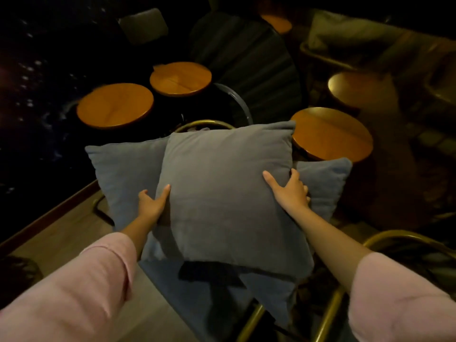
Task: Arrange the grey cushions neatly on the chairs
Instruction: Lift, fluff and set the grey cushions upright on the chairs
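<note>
A large grey cushion (pixel 225 193) fills the middle of the view, tilted towards me. My left hand (pixel 153 202) grips its left edge and my right hand (pixel 290 190) grips its right edge. Behind it on the left lies a bluish-grey cushion (pixel 123 174), and another bluish-grey cushion (pixel 325 186) shows behind it on the right. A further grey cushion (pixel 266 292) lies below, on the seat. They rest on a chair with a brass-coloured tube frame (pixel 202 124), mostly hidden by the cushions.
Round wooden stools or tables stand behind: one (pixel 114 104), another (pixel 181 79), a third (pixel 332 134). A dark ribbed chair (pixel 246 62) stands at the back. A second brass-framed chair (pixel 404 245) is at the lower right. The room is dim.
</note>
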